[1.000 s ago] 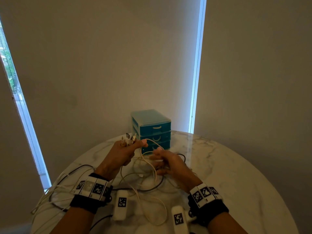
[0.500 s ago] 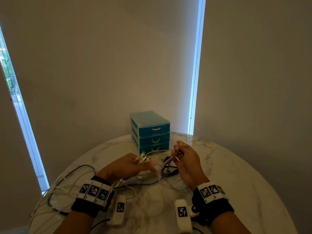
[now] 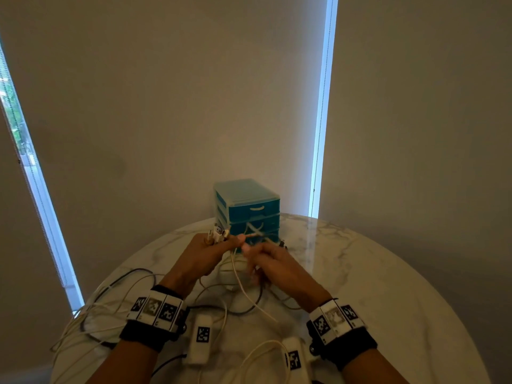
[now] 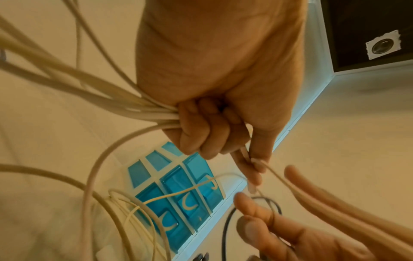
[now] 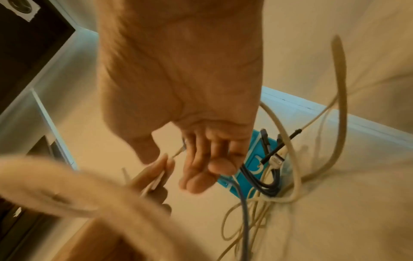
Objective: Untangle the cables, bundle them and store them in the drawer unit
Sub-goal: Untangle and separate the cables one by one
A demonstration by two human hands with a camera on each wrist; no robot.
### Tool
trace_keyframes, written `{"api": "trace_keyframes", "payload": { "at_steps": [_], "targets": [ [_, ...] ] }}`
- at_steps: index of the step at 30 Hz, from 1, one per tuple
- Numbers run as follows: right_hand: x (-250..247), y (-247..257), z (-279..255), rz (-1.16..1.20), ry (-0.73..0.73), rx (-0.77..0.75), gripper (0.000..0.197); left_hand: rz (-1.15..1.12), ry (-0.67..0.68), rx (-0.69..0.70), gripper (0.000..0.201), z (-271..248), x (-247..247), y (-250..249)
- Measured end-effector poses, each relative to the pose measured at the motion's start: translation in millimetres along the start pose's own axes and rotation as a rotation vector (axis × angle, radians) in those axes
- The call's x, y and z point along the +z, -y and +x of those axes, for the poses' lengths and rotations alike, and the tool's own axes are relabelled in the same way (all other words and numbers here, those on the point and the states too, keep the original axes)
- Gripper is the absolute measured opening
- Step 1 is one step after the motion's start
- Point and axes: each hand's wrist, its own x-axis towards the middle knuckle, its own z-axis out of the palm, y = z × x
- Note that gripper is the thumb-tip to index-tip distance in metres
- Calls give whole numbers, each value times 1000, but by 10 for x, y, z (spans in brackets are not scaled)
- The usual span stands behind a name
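Observation:
My left hand (image 3: 231, 241) is raised in front of the teal drawer unit (image 3: 253, 210). Its fist grips a bunch of white cables (image 4: 125, 107), whose plugs (image 3: 218, 233) stick up above the knuckles. Its thumb and forefinger also pinch one thin white cable (image 4: 279, 178). My right hand (image 3: 249, 249) sits just right of it, blurred, with relaxed fingers (image 5: 196, 173) that close on nothing. A coiled dark cable (image 5: 268, 181) lies against the drawer unit's front. All three drawers are closed.
Loose white and dark cables (image 3: 110, 303) sprawl over the round marble table (image 3: 388, 300), mostly at the left and centre. A thick white cable (image 5: 339, 88) arcs up on the right. The wall stands close behind the drawer unit.
My left hand has lifted its plugs up towards the drawer unit. My right hand has let go of the dark cable and moved left, close to the left hand.

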Motion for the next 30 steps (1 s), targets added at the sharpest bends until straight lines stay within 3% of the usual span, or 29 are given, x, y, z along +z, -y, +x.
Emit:
{"api": "trace_keyframes", "payload": {
  "at_steps": [4, 7, 9, 13, 14, 16, 18, 22, 25, 28, 30],
  "targets": [
    [-238, -215, 159, 340, -440, 158, 40, -53, -49, 43, 32, 25, -80, 7],
    [-306, -303, 142, 361, -519, 203, 35, -77, -48, 41, 33, 40, -83, 11],
    [-253, -216, 92, 230, -359, 195, 37, -63, -58, 41, 34, 38, -55, 15],
    [-65, 47, -79, -94, 257, 102, 55, -68, -75, 40, 34, 28, -49, 15],
    [-44, 77, -125, -193, 342, 53, 53, -72, -79, 42, 35, 31, -58, 21],
    [-61, 151, -189, -237, 338, -27, 43, -86, -105, 46, 37, 36, -71, 36],
    [-134, 228, -204, -53, 162, -62, 38, -115, -162, 47, 40, 40, -80, 51],
    [-528, 263, -71, 546, -468, -139, 31, -251, -405, 61, 51, 67, -148, 14],
    [-806, 200, 55, 827, -884, -190, 24, -379, -585, 119, 53, 72, -248, -74],
    [-921, 239, 219, 1007, -1073, -221, 19, -462, -669, 205, 51, 31, -288, -166],
    [-972, 316, 489, 1108, -1108, -279, 21, -502, -706, 275, 51, 15, -276, -197]
  ]
}}
